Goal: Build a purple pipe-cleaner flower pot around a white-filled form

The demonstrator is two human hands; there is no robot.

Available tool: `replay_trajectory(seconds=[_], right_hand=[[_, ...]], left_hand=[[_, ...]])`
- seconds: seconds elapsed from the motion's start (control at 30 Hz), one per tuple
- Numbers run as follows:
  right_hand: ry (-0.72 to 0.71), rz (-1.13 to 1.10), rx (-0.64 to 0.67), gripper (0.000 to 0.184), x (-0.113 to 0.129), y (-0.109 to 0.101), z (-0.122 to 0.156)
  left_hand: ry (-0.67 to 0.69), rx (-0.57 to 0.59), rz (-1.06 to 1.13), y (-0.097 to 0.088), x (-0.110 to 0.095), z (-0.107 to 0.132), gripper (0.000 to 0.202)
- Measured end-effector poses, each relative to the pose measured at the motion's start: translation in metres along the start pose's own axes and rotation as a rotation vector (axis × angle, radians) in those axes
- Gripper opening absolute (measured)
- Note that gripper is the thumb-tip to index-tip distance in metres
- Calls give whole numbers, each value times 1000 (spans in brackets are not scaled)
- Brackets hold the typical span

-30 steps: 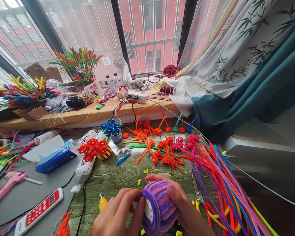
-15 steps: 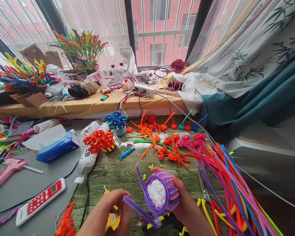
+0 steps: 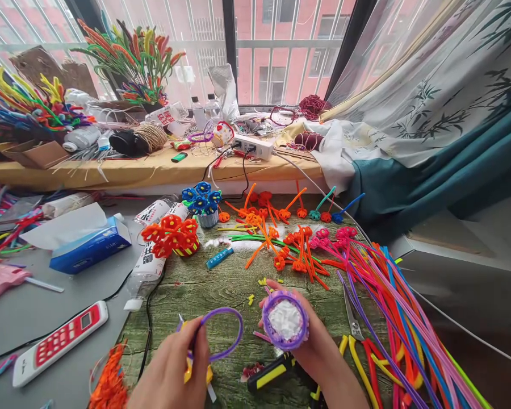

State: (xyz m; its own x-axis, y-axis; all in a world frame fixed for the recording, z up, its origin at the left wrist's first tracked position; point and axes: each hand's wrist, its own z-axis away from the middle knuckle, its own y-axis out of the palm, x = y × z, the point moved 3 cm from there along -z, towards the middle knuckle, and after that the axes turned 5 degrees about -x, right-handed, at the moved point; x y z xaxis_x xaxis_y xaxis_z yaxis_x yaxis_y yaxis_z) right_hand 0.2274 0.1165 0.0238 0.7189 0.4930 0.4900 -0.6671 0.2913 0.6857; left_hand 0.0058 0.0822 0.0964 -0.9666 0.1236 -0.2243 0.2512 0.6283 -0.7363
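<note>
right hand (image 3: 313, 346): clamped round the cup (image 3: 285, 321), now turned mouth up so we see its white filling; a second ago it lay on its side. left hand (image 3: 176, 369): pinched on the purple stem (image 3: 221, 335), which we have now drawn clear of the cup into a loop; we judge the wrap's tail is loose for finishing. outward: yellow glue gun (image 3: 198, 372) under the left hand, scissors (image 3: 352, 326), loose stems (image 3: 392, 307), orange flowers (image 3: 170, 236), remote (image 3: 59, 341).
</note>
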Motion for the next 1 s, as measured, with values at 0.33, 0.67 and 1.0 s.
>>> replay_trajectory(seconds=[0.33,0.67,1.0], right_hand=[[9,-54,-61,45,-25,10,-7],[-139,175,-48,58,-32,13,-1],[-478,783,-77,77,-7,3,4]], left_hand=[[-60,270,481,48,-35,29,54],[-133,287,616,51,-39,24,66],[-61,477,526,70,-3,24,69]])
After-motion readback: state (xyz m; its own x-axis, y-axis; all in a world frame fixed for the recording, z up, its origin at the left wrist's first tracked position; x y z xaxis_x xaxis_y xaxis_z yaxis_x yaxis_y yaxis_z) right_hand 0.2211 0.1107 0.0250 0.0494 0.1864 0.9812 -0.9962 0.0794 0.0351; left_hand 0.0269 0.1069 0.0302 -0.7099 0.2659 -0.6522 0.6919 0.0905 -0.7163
